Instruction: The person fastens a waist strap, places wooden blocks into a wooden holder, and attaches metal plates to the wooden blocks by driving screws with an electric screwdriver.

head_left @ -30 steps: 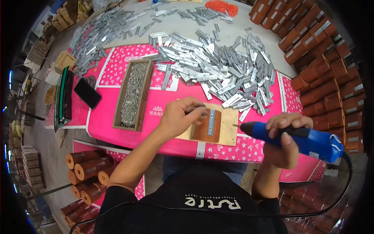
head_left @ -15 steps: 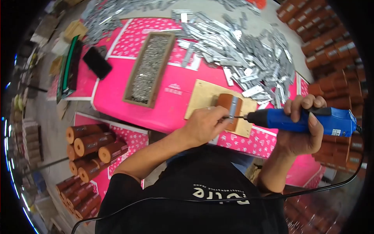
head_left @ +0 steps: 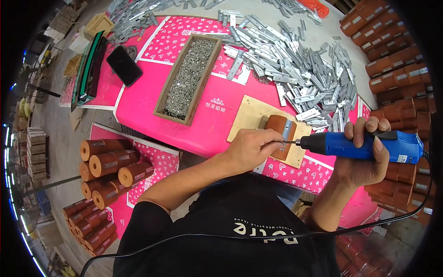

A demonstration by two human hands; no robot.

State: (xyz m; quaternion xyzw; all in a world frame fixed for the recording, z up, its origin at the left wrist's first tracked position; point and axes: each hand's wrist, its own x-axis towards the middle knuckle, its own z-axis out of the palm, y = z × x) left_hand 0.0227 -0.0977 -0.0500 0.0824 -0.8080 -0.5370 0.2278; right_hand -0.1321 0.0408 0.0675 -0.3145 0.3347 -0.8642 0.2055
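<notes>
Blue, black-nosed power driver [head_left: 339, 144] has come in from the right to the block since a second ago; left hand [head_left: 254, 150] has moved from the block's far left part to its near right part.

Block: reddish-brown, round-topped, wood by the look of it [head_left: 276, 123], on a pale flat wooden board [head_left: 247, 111] at the near edge of the pink-covered table [head_left: 147, 99]. Flat silver metal strip [head_left: 287, 129] lies lengthwise along its top.

Left hand: thumb and forefinger bunched at the strip's near half, right at the driver's thin bit. Cannot tell whether a fastener sits between them. Right hand [head_left: 364, 168] wrapped around the driver's body.

Progress, as judged: this piece is part-way. Strip placed; any fastener seated in it is hidden by the fingers. Brown cylinders [head_left: 110, 161] at near left show strips on their sides, as do pieces stacked at right [head_left: 397, 81]; these look finished in that respect. Plenty left: big loose heap of silver strips [head_left: 290, 76] at far right of the table, long wooden box [head_left: 204, 82] well stocked with small silver fasteners [head_left: 189, 69].
</notes>
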